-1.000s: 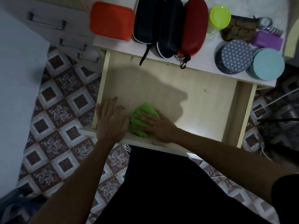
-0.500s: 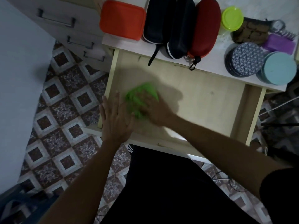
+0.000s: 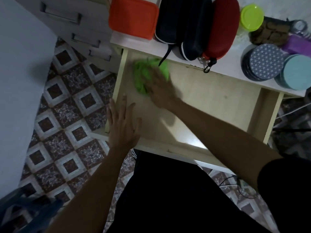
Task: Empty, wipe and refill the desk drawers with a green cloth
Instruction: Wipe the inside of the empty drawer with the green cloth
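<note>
Green crumpled cloth (image 3: 143, 76) under right hand (image 3: 161, 93)

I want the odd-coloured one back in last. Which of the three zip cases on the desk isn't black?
The red zip case, rightmost of the three, beside the lime-green lid; the other two are black.

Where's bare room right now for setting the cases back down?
Free: drawer floor between right hand with green cloth and the right wall. Left hand covers the near-left corner. Desk top is crowded with cases, lids and coasters.
</note>
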